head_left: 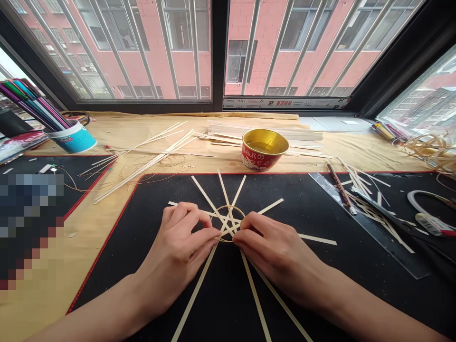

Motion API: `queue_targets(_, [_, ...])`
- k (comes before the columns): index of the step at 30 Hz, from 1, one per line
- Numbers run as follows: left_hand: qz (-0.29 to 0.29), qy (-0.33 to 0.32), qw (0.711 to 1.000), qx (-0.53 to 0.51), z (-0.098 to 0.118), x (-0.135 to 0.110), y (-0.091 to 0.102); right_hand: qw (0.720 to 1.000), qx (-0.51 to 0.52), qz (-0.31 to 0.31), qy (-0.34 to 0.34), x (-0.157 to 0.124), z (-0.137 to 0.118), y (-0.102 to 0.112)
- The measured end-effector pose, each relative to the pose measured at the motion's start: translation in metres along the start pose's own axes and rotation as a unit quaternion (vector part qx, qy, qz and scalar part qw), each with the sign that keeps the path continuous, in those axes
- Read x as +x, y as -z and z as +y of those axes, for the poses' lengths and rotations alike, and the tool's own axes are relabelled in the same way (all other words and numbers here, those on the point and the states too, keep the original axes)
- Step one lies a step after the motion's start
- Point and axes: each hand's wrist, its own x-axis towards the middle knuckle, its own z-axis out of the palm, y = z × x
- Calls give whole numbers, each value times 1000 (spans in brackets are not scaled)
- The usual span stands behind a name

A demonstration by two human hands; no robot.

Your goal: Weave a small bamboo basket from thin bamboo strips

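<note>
Flat pale bamboo strips cross in a star (213, 204) on the black desk mat (153, 194), with a thin cane strand looped in a ring (231, 211) around their hub. My left hand (176, 251) pinches the hub's near left side between thumb and fingers. From the right, my right hand (274, 251) grips the near edge of the ring and strips, its fingertips almost meeting the left ones. The fingers hide the lower part of the crossing, so the strand's weave there cannot be seen.
Behind the mat, a red bowl (265, 149) with a gold interior holds liquid among loose bamboo strips on a tan cloth (221, 161). A cup of coloured pens (71, 137) stands at the left. A clear ruler (370, 228) and strip offcuts lie to the right, below a barred window.
</note>
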Motion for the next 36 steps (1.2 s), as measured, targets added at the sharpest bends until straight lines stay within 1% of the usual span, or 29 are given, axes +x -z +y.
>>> queue_targets(6, [0,-15,1000,-9,-2,1,0,1000,6,2,0,0,0,0])
queue_targets(13, [-10,1,1000,-20,2,-1,0,1000,19,-3,-12,0,-3,1])
queue_targets(21, [-14,-6,999,-35,4,-2,-2,1000,24,0,-13,-1,-6,1])
queue_targets(24, [-7,-12,999,-32,4,-2,-2,1000,24,4,-13,-1,-7,2])
queue_targets(28, [8,-14,999,-41,6,-2,0,1000,7,2,-7,0,-7,3])
queue_targets(36, [3,-7,998,-68,10,-1,2,999,-48,10,13,1,-7,6])
